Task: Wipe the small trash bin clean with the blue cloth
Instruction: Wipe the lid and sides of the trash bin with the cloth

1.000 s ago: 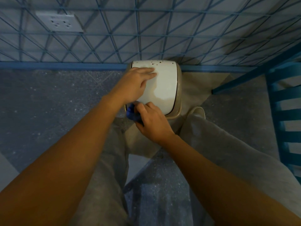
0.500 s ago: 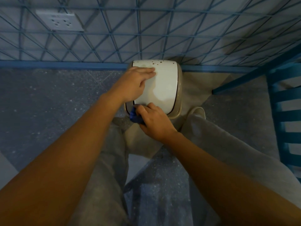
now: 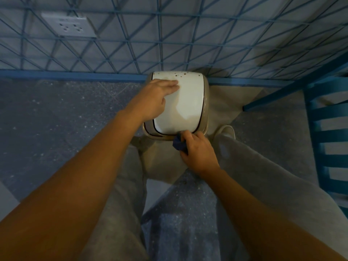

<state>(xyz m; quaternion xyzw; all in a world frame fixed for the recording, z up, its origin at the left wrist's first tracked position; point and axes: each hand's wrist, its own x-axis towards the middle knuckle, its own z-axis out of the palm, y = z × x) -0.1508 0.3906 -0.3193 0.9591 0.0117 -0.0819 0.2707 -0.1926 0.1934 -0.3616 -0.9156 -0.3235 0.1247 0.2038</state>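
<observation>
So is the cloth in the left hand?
No, the right hand holds the blue cloth at the bin's near rim, while the left hand lies flat on the lid.

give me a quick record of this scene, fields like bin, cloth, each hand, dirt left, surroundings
bin: small trash bin with white lid, on the floor against the wall
cloth: blue cloth, bunched, at the near rim
left hand: left hand flat on the lid
right hand: right hand gripping the cloth
dirt left: brown specks along the far edge
surroundings: wall socket, blue chair
</observation>
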